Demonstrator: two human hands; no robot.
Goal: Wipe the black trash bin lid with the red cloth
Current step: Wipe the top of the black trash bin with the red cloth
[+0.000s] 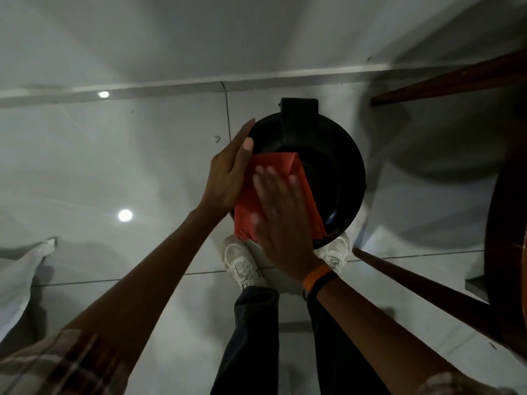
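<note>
The round black trash bin lid (pixel 333 155) lies below me on its bin, with a black hinge block at its far edge. A folded red cloth (pixel 285 163) is spread over the lid's near left part. My right hand (pixel 281 220) presses flat on the cloth, fingers together and blurred by motion; an orange and black band circles that wrist. My left hand (pixel 228 172) grips the lid's left rim, thumb on top near the cloth's edge.
My white shoes (pixel 242 260) stand on glossy grey floor tiles just under the bin. A wooden stool with slanted legs (pixel 427 286) stands close on the right. A white cushion (pixel 22 269) lies at the left edge. The wall's base runs behind the bin.
</note>
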